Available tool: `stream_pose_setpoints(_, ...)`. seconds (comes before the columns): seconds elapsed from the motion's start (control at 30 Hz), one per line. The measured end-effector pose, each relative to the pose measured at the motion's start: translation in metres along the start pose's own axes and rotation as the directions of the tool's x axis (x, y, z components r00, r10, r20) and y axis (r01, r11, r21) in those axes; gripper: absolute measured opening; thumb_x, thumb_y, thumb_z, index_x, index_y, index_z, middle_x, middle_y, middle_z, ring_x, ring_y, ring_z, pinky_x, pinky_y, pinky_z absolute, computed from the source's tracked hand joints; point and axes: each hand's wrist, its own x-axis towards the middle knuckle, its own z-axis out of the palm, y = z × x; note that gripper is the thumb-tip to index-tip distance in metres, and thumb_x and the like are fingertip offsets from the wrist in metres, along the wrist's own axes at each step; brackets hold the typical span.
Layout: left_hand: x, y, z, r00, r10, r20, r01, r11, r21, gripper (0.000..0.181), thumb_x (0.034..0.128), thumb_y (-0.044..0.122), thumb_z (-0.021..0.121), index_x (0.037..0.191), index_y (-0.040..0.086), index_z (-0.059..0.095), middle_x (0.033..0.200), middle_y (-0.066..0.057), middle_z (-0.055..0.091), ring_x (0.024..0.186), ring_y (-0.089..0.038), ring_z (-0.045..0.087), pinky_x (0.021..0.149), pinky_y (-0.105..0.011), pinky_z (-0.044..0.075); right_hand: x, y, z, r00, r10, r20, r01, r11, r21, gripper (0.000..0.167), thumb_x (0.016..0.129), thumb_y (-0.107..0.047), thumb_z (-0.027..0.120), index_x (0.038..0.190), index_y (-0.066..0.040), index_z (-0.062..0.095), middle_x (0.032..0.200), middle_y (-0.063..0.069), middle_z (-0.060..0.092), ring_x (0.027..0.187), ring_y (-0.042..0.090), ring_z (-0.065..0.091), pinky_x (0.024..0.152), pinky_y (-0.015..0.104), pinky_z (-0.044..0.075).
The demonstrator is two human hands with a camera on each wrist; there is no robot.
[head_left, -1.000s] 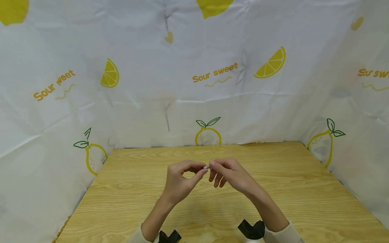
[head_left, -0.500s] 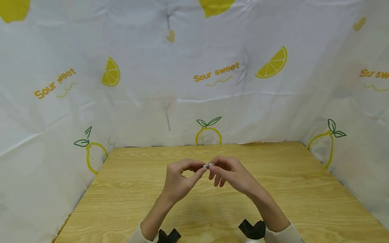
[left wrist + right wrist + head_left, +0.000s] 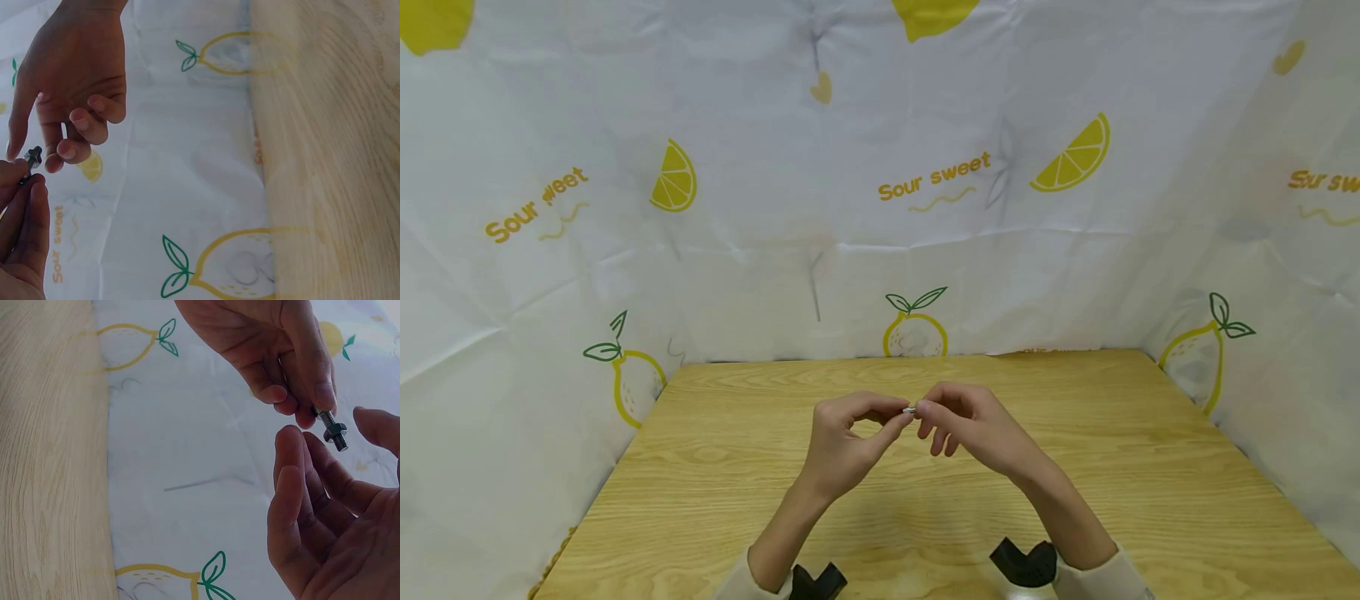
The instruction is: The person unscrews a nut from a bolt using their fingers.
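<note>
Over the middle of the table, my left hand (image 3: pixel 844 442) pinches a small metal bolt (image 3: pixel 323 417) between thumb and forefinger. A hex nut (image 3: pixel 335 431) sits on the bolt's threads, and the threaded end sticks out past it. My right hand (image 3: pixel 981 425) hovers close by on the right. Seen from the right wrist, its thumb (image 3: pixel 377 427) and bent fingers (image 3: pixel 289 456) stand apart on either side of the nut without holding it. The left wrist view also has the bolt (image 3: pixel 29 165) in the left fingertips, below the right hand (image 3: pixel 78 69).
A light wood-grain table (image 3: pixel 880 517) lies beneath both hands. White cloth (image 3: pixel 760 192) printed with lemons hangs behind it and at both sides. Black mounts (image 3: pixel 1024 564) are worn at the two wrists, by the pale sleeves.
My right fingers have shifted around the nut, slightly up and then right; half a second ago more of the bolt and nut showed between the hands. My left hand has stayed nearly still.
</note>
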Motion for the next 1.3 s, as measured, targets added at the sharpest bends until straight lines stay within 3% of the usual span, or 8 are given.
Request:
stream_pose_setpoints(0.2, 0.0000, 0.0011, 0.0010, 1.000, 0.028, 0.012, -0.028, 1.000, -0.001, 0.010, 0.0896, -0.001, 0.078, 0.099, 0.002, 0.079, 0.087, -0.012, 0.080, 0.074, -0.017, 0.077, 0.069, -0.023, 0.064, 0.0025, 0.0016, 0.0002, 1.000, 0.015, -0.011, -0.015, 1.000, -0.010, 0.038, 0.112, -0.027, 0.047, 0.096, -0.002, 0.070, 0.088, 0.014, 0.072, 0.069, 0.023, 0.071, 0.062, 0.038, 0.063)
stream_pose_setpoints(0.4, 0.0004, 0.0000, 0.0013, 0.999, 0.032, 0.007, -0.032, 0.999, 0.002, 0.011, 0.0894, -0.001, 0.078, 0.100, 0.002, 0.079, 0.087, -0.012, 0.080, 0.074, -0.017, 0.077, 0.069, -0.023, 0.064, 0.0029, 0.0024, 0.0006, 1.000, -0.008, 0.005, 0.008, 1.000, 0.013, 0.038, 0.111, -0.024, 0.047, 0.091, 0.000, 0.068, 0.086, 0.013, 0.071, 0.068, 0.021, 0.071, 0.063, 0.037, 0.063)
stream_pose_setpoints(0.63, 0.0001, -0.0006, 0.0002, 1.000, 0.020, 0.001, -0.020, 1.000, 0.013, 0.010, 0.0901, 0.001, 0.078, 0.100, 0.003, 0.080, 0.088, -0.011, 0.080, 0.074, -0.016, 0.077, 0.070, -0.023, 0.064, 0.0020, 0.0013, 0.0002, 0.999, -0.037, 0.006, 0.037, 0.998, 0.053, 0.023, 0.109, -0.019, 0.054, 0.106, 0.000, 0.067, 0.089, 0.019, 0.071, 0.067, 0.022, 0.071, 0.062, 0.037, 0.063)
stream_pose_setpoints(0.8, -0.0011, -0.0017, -0.0001, 1.000, -0.020, 0.007, 0.020, 1.000, -0.001, 0.009, 0.0910, 0.002, 0.078, 0.100, 0.005, 0.080, 0.089, -0.010, 0.080, 0.076, -0.015, 0.077, 0.070, -0.024, 0.065, 0.0000, 0.0003, -0.0013, 0.997, -0.075, 0.001, 0.075, 0.995, 0.070, 0.016, 0.105, -0.011, 0.059, 0.116, -0.001, 0.065, 0.092, 0.019, 0.071, 0.066, 0.018, 0.069, 0.060, 0.038, 0.062)
stream_pose_setpoints(0.97, -0.0022, -0.0010, -0.0003, 0.997, -0.070, 0.016, 0.070, 0.997, -0.039, 0.009, 0.0907, 0.002, 0.078, 0.100, 0.004, 0.080, 0.090, -0.010, 0.080, 0.078, -0.015, 0.078, 0.071, -0.027, 0.065, -0.0016, -0.0001, -0.0018, 0.997, -0.070, -0.014, 0.071, 0.996, 0.062, 0.024, 0.099, -0.007, 0.067, 0.122, -0.001, 0.063, 0.090, 0.008, 0.071, 0.066, 0.015, 0.068, 0.060, 0.035, 0.062)
stream_pose_setpoints(1.07, -0.0022, -0.0003, -0.0004, 0.996, -0.083, 0.016, 0.084, 0.995, -0.048, 0.009, 0.0906, 0.003, 0.078, 0.099, 0.005, 0.080, 0.090, -0.010, 0.080, 0.079, -0.015, 0.078, 0.071, -0.028, 0.066, -0.0021, -0.0001, -0.0022, 0.999, -0.048, -0.021, 0.049, 0.997, 0.055, 0.030, 0.097, -0.007, 0.070, 0.125, 0.000, 0.061, 0.091, 0.008, 0.070, 0.066, 0.015, 0.068, 0.060, 0.035, 0.062)
stream_pose_setpoints(1.23, -0.0018, -0.0002, 0.0006, 0.999, -0.052, 0.016, 0.053, 0.998, -0.044, 0.008, 0.0912, 0.002, 0.078, 0.099, 0.004, 0.080, 0.089, -0.010, 0.080, 0.078, -0.016, 0.078, 0.071, -0.028, 0.066, -0.0011, -0.0003, -0.0024, 1.000, -0.027, -0.009, 0.028, 0.999, 0.026, 0.018, 0.105, -0.017, 0.061, 0.111, -0.001, 0.067, 0.093, 0.019, 0.070, 0.066, 0.017, 0.068, 0.061, 0.036, 0.062)
stream_pose_setpoints(1.3, -0.0016, 0.0001, 0.0010, 0.999, -0.033, 0.013, 0.033, 0.999, -0.043, 0.008, 0.0911, 0.001, 0.077, 0.099, 0.003, 0.079, 0.088, -0.011, 0.080, 0.077, -0.017, 0.078, 0.071, -0.027, 0.065, -0.0001, -0.0001, -0.0021, 1.000, -0.027, 0.002, 0.027, 1.000, 0.001, 0.025, 0.108, -0.021, 0.055, 0.102, -0.002, 0.070, 0.091, 0.019, 0.071, 0.066, 0.019, 0.069, 0.061, 0.037, 0.062)
